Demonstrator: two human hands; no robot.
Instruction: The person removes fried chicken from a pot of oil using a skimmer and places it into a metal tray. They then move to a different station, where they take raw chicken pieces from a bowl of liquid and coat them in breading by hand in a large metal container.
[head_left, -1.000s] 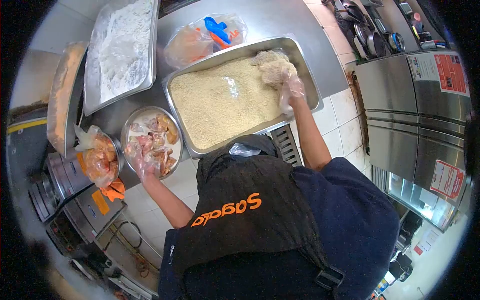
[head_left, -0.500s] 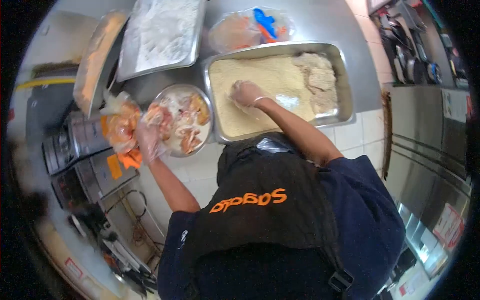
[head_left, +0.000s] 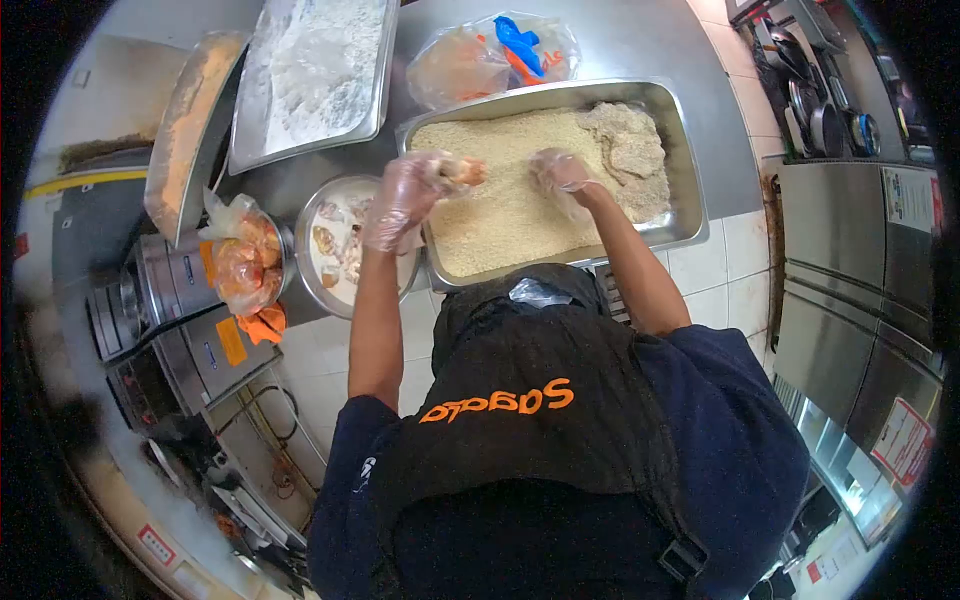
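Note:
My left hand (head_left: 402,198), in a clear plastic glove, is closed around a piece of raw chicken (head_left: 466,172) above the left side of a metal tray (head_left: 692,190) of pale breadcrumbs (head_left: 490,235). My right hand (head_left: 562,176), also gloved, hovers low over the crumbs near the middle, its fingers curled; what they hold, if anything, is hidden. At the tray's right end lie crumb-coated pieces (head_left: 630,145). Beneath my left wrist is a round metal bowl (head_left: 308,278) with raw pieces in white liquid, partly covered by my forearm.
A tray of white flour (head_left: 310,75) stands at the back left, with a long container of orange powder (head_left: 190,130) beside it. Left of the bowl sits a bag of orange-tinted pieces (head_left: 248,265). Behind the crumbs lies a clear plastic bag (head_left: 455,70) with a blue item.
My left hand has moved from the bowl's left side up and right to the crumb tray, carrying a chicken piece. My right hand has shifted right over the crumbs.

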